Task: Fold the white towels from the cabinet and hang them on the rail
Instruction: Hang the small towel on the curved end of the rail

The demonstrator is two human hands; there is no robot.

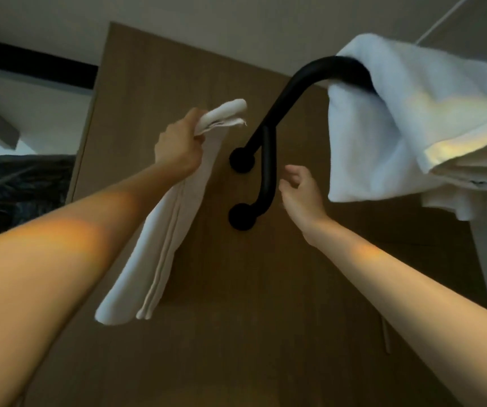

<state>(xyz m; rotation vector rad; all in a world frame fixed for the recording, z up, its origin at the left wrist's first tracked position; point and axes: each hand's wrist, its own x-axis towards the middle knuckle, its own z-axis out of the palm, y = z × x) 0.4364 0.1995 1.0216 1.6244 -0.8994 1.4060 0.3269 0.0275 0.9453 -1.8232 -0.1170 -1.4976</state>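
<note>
While the left hand (177, 145) grips the folded white towel (160, 230) by its top end, the rest hangs down along the forearm. The best move is probably to lift that fold over the black rail (268, 118) and let even lengths fall. The right hand (301, 195), loosely curled and holding nothing, hovers just beside the lower bar. The towel hangs left of the rail, apart from it; another towel (383, 127) drapes the upper bar.

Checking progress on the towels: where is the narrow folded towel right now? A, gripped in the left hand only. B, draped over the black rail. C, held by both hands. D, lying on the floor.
A: the left hand grips the narrow towel beside the rail, while the right hand holds nothing.
</note>
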